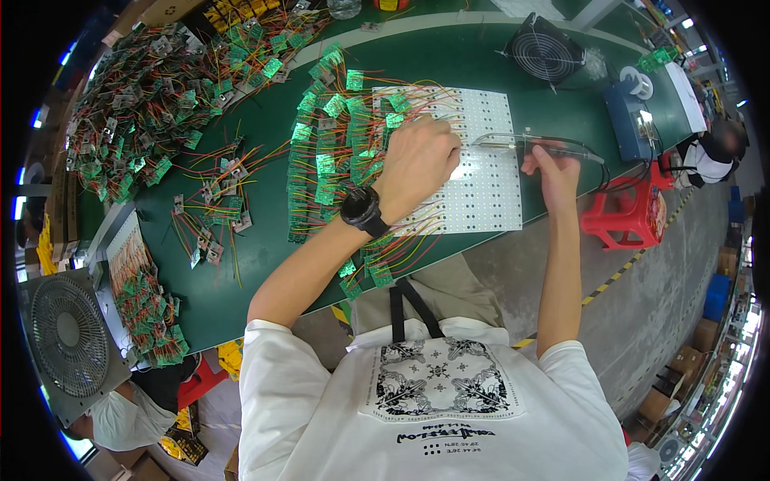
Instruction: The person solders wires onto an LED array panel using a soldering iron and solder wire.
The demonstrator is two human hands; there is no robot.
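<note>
A white panel dotted with rows of small holes lies on the green table. Red and yellow wires run from its left part to rows of small green circuit boards. My left hand, a black watch on its wrist, rests over the wired part. Its fingers are curled together at the panel, and what they pinch is hidden. In my right hand is a soldering iron with a thin feed tube. The iron's tip points left, close to my left fingertips.
A big heap of wired circuit boards covers the back left; a looser bunch lies nearer. Behind the panel stands a black fan. A blue box with a solder spool is at right, above a red stool.
</note>
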